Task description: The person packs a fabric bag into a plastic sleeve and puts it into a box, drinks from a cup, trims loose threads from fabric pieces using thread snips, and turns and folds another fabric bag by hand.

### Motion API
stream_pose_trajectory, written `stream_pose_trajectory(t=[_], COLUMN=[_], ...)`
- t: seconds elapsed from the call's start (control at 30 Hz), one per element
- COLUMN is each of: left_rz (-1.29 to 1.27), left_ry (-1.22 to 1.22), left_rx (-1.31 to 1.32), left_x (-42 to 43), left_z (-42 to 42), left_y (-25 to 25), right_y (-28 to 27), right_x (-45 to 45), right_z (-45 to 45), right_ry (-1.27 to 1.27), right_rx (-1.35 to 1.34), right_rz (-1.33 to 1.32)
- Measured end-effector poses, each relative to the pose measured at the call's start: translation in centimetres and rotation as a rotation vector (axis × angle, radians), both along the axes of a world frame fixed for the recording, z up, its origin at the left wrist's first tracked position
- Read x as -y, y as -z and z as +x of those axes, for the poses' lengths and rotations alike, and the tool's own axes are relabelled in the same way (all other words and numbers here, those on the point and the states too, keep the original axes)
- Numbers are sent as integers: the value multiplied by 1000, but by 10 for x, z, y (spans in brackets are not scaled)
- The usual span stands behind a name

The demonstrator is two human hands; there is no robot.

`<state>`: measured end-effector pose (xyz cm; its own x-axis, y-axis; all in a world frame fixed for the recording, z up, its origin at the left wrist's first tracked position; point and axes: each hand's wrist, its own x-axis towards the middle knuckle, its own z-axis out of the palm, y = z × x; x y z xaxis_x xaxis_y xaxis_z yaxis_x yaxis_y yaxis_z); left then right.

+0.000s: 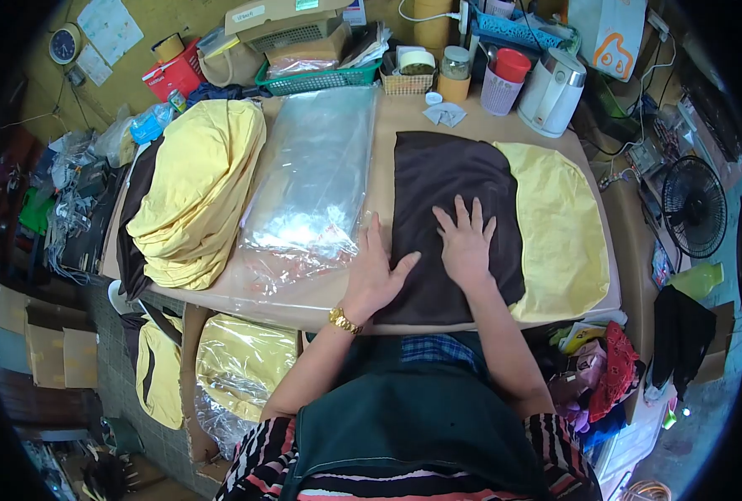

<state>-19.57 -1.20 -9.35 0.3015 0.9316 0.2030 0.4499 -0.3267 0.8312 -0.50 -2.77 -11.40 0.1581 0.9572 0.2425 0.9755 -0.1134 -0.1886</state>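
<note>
A dark brown and yellow fabric piece lies flat before me, its brown part (421,242) on the left and its yellow part (559,230) on the right. My right hand (468,249) presses on the brown cloth with fingers spread. At the cloth's left edge rests my left hand (376,271), fingers stretched out and thumb over the brown fabric; a gold watch or bracelet (344,321) is on that wrist. Just left of it lies a stack of clear plastic bags (314,159). Farther left is a heap of yellow cloth (204,184) with dark brown fabric under its side.
Along the table's back stand a green basket (325,81), a small wicker basket (407,83), a jar (455,63), a lilac cup (501,93) and a white kettle (552,92). A black fan (694,206) is at the right. Below the table's front sits a box (189,376) of plastic-wrapped yellow cloth.
</note>
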Motion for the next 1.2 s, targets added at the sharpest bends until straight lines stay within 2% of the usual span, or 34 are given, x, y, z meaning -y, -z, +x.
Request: stream_pose_trajectory(t=[0.07,0.2,0.27,0.3,0.4,0.47,0.53,0.57,0.6,0.63,0.67,0.73,0.77,0.8,0.87,1.0,1.07,1.1,1.13,1.2], left_rz=[-96,-144,-622,-681,-659,-679,-700,-709,-671,-631,-636,-314,-132,-133,-525,-385,-403,-518,-517,-548], left_ry=[99,242,431,419,372,358,215,215,91,-33,-33,66,127,124,325,284,106,90,87,-7], left_rx=[-267,-129,-17,84,200,177,260,259,344,427,424,170,-75,-74,-142,-117,143,159,159,409], left_x=[8,16,17,22,25,26,31,33,34,34,32,25,22,18,12,12,9,6,9,23], left_z=[-8,-43,-66,-72,-81,-80,-75,-71,-64,-57,-50,-35,-36,-37,-46,-84,-103,-110,-99,-63], left_y=[-6,4,4,-4,8,5,6,3,-5,-8,2,12,14,11,8,14,26,20,7,-11], right_y=[4,10,11,11,8,-25,-43,-45,-39,-29,-20,-7,0,1,0,-1,0,1,1,0], right_x=[-9,-23,-25,-26,-25,-11,6,15,19,22,24,26,26,25,26,27,27,28,28,28], right_z=[10,29,31,31,31,8,-13,-25,-31,-35,-40,-46,-46,-45,-40,-37,-37,-37,-38,-40], right_ry=[-10,13,-25,-40,-36,-41,-139,-133,-131,-168,-204,-204,-211,-222,-177,-127,-137,-151,-154,-139], right_rx=[10,26,18,14,145,225,-228,-315,-315,-444,-576,-655,-668,-678,-749,-847,-845,-845,-845,-823], right_rz=[44,71,82,92,106,191,118,158,153,213,274,285,283,283,209,87,96,104,103,108])
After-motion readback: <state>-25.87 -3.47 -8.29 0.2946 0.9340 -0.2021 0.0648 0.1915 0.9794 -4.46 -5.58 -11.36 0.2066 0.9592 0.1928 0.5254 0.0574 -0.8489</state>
